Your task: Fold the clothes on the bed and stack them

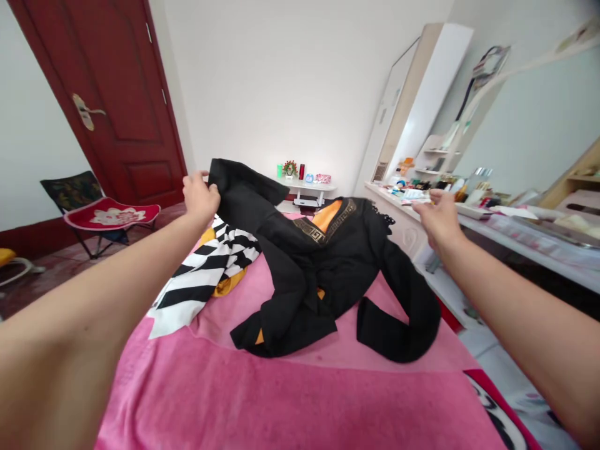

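My left hand [201, 197] is closed on a raised edge of a black long-sleeved top [347, 262], holding that part up off the bed. Gold Greek-key trim runs along the top's neckline, and orange lining shows inside it. The rest of the top lies crumpled, with one sleeve curled round at the right. Apart from the cloth, my right hand [439, 219] hovers to the right of the top with its fingers apart and nothing visible in it. Beside the top on the left lies a black-and-white striped garment [201, 284] with mustard-yellow cloth around it.
Pink bedding [300, 406] spreads beneath the clothes. A cluttered dresser [529, 244] with a mirror [548, 125] stands at the right. A folding chair [112, 212] sits before a red door [103, 94] at the left. Small items stand on a white shelf table [307, 185] at the back.
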{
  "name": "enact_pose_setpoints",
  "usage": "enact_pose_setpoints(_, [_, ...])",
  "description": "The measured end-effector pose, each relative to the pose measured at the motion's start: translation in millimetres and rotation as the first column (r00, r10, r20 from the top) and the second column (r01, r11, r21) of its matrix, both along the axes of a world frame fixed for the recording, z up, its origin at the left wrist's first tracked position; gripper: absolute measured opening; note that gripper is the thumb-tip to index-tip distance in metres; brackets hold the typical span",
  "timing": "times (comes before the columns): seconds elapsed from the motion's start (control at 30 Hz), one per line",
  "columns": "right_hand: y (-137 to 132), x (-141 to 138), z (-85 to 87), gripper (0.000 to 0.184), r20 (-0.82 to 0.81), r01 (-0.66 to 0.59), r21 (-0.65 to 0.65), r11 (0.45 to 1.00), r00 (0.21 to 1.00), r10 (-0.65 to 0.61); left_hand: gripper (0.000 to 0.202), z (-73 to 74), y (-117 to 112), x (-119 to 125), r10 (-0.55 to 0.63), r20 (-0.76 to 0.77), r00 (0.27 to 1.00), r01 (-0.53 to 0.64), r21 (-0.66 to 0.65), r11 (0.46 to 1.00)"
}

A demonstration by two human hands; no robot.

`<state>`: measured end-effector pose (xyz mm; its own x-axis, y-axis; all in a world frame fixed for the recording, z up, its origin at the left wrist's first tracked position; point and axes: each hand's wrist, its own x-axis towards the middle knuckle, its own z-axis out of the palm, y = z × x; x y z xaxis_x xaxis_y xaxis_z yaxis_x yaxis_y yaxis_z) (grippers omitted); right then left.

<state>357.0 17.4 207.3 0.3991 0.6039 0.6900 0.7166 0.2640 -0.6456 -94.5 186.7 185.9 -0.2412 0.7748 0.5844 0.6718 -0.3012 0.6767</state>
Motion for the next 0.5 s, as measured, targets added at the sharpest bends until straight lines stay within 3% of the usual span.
enact_pose_setpoints(0.03, [-3,-7,-7.4,0.037,-0.032,0.007,0.004,1.0,0.999,-0.007,0.038,-8.5,-1,2,-0.039,-0.068,0.997,0.043,0.055,0.998])
enact_pose_setpoints(0.1, [-19,-32,-41.2,0.038,-0.035,-0.069,-0.079,0.995,0.997,0.066,0.034,-35.9,-19,9,-0.26,-0.277,0.925,0.287,0.062,0.956])
enact_pose_setpoints(0.13, [-30,-47,-64.5,0.035,0.005,-0.18,-0.203,0.962,0.983,0.185,0.031,-51.8,-35,14,-0.403,-0.37,0.837,0.436,0.006,0.9])
enact_pose_setpoints(0.2, [-53,-76,-113.7,0.03,0.048,-0.256,-0.39,0.885,0.954,0.297,0.032,-80.0,-75,23,-0.621,-0.432,0.654,0.631,-0.142,0.763])
enact_pose_setpoints(0.3, [-77,-108,-169.1,0.041,0.131,-0.292,-0.533,0.794,0.899,0.418,0.052,-100.5,-139,34,-0.799,-0.427,0.425,0.738,-0.348,0.578])
enact_pose_setpoints(0.4, [-83,-128,-188.8,0.053,0.244,-0.28,-0.584,0.762,0.835,0.493,0.083,-105.1,-178,40,-0.847,-0.463,0.261,0.725,-0.485,0.489])
enact_pose_setpoints(0.5, [-79,-142,-183.9,0.037,0.359,-0.179,-0.601,0.779,0.811,0.463,0.091,-113.4,-183,44,-0.816,-0.532,0.226,0.67,-0.523,0.526])
